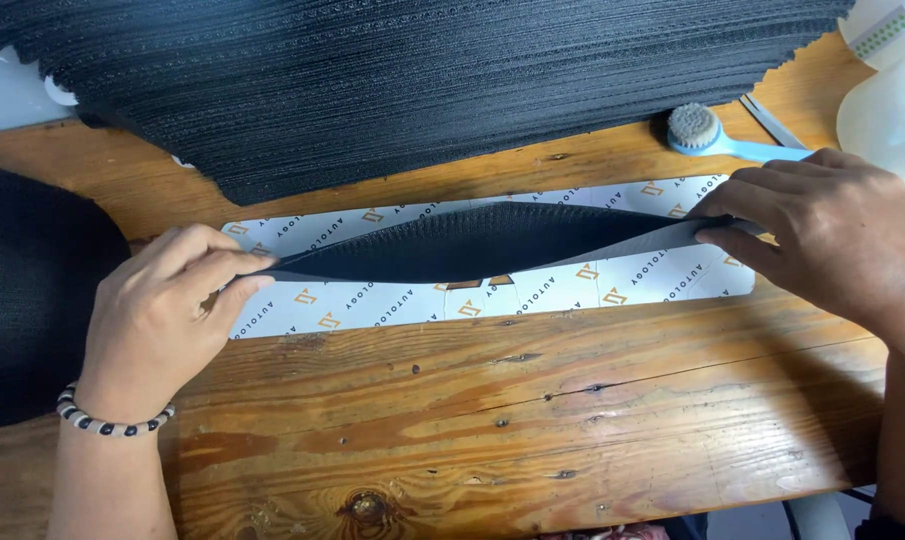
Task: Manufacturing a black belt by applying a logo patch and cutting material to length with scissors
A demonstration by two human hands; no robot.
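1. The left hand point(162, 320) pinches the left tip of a long black mesh strip point(472, 242), thumb and fingers point(234, 263) pressed together on it.
2. The right hand point(832, 235) pinches the strip's right tip the same way, its fingers closed on the edge.
3. The strip hangs between the 2 hands, bowed upward in the middle, just above a long white printed card point(572, 285) that lies flat on the wooden worktop point(532, 410).
4. Behind the card sits a thick stack of black mesh pieces point(422, 80), its near edge close to the card's far side.
5. A blue-handled brush point(712, 135) lies on the worktop beyond the right hand, with a translucent white container point(887, 110) beside it.
6. A beaded bracelet point(107, 420) circles the left wrist, and dark fabric point(32, 290) lies at the left edge.
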